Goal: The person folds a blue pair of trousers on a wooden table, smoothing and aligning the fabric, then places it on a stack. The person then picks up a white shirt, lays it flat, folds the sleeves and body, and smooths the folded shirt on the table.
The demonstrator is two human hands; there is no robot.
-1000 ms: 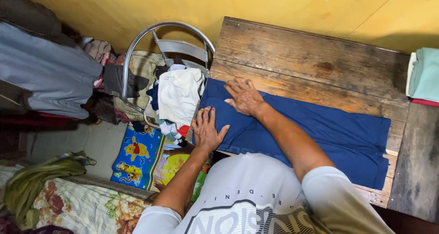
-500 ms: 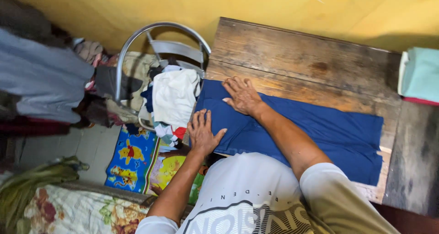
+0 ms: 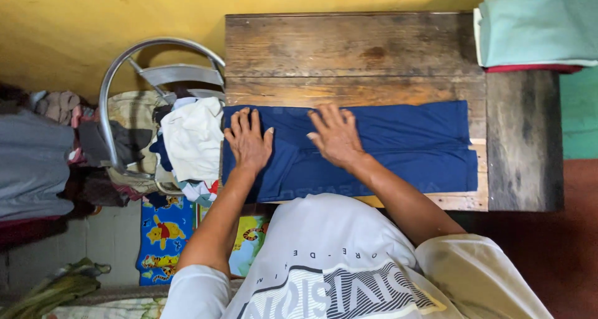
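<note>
A dark blue garment (image 3: 405, 147) lies folded lengthwise across the wooden table (image 3: 349, 51). My left hand (image 3: 248, 141) lies flat on its left end with fingers spread. My right hand (image 3: 336, 135) presses flat on the cloth near its middle, fingers apart. Neither hand grips anything; both palms rest on the fabric.
A metal-framed chair (image 3: 156, 76) piled with white and mixed clothes (image 3: 193, 138) stands left of the table. Folded light green cloth (image 3: 536, 29) over a red layer sits at the table's far right. A colourful cartoon mat (image 3: 165, 232) covers the floor below. Yellow wall (image 3: 93, 14) behind.
The camera view has turned so the table sits square. My left hand moved up onto the garment's left end, and my right hand slid along the cloth toward its middle.
</note>
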